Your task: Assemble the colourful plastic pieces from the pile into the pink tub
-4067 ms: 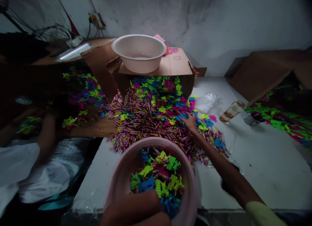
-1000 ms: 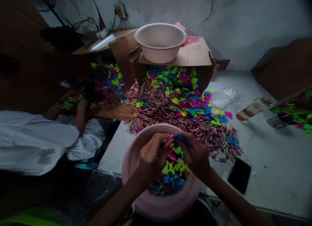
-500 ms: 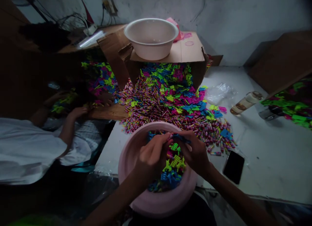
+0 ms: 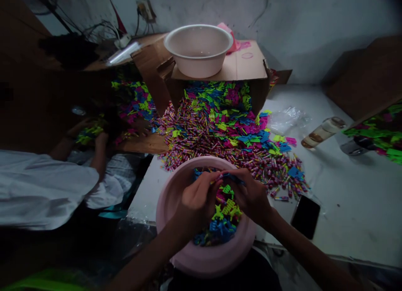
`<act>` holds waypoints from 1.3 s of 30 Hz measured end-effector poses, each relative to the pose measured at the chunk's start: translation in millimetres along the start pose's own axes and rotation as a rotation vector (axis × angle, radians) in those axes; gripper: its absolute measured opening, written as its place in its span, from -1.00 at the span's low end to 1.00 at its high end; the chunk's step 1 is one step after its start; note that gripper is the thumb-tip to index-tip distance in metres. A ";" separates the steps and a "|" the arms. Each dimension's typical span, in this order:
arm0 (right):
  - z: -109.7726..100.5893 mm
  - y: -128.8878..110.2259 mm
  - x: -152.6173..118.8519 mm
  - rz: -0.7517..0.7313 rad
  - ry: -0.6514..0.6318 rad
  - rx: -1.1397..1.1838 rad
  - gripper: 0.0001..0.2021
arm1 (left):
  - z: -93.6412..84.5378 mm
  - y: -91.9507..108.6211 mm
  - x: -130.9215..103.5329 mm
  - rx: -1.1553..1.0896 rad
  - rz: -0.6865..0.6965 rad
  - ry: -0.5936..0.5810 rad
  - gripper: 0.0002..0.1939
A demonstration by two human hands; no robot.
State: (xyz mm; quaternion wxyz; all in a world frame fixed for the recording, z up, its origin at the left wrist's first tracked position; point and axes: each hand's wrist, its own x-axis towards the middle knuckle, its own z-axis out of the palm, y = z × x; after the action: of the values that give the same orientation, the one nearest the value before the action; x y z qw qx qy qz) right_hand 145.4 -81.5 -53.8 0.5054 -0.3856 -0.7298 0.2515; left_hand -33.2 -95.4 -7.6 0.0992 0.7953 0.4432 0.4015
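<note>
Over a pink basin [image 4: 176,255], both my hands are pinched close together, fingertips meeting. My right hand [image 4: 255,199] grips a small blue plastic piece [image 4: 234,178], mostly covered by the fingers. My left hand [image 4: 197,195] is closed at that piece's left end on what looks like a small striped stick [image 4: 219,178], largely hidden. Below the hands, the basin holds yellow-green plastic pieces [image 4: 229,207], blue pieces [image 4: 221,229] and a few striped sticks.
Behind the basin spreads a heap of striped sticks [image 4: 201,142], with coloured plastic pieces [image 4: 232,94] spilling from a cardboard box [image 4: 251,69]. A white basin [image 4: 199,65] tops the box. Rightward are a phone [image 4: 305,217] and a bottle [image 4: 323,132]. A co-worker's hands [image 4: 101,139] hold yellow-green pieces at left.
The whole view has shifted slightly, so most things appear farther right. My hands keep nearly the same pinch over the basin. The co-worker's nearer hand has moved in to the yellow-green pieces.
</note>
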 end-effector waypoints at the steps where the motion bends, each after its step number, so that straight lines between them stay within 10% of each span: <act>1: 0.6 -1.2 0.7 0.054 -0.001 0.023 -0.82 | 1.8 0.7 -2.0 -0.001 0.004 0.017 -0.79; 12: -15.7 -1.9 11.6 0.672 -0.104 0.454 -0.71 | -8.2 -7.4 8.9 -0.623 -0.647 -0.024 -0.78; 39: -18.1 -14.0 9.3 0.468 -0.156 0.155 -0.82 | -6.2 -21.9 8.1 -0.289 -0.140 -0.185 -0.78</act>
State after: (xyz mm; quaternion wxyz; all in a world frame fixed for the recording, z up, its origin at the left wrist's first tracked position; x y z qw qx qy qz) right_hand 156.1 -82.3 -31.6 0.4038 -0.4836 -0.6360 0.4456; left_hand -49.1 -77.4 -10.3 0.2803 0.7736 0.4240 0.3783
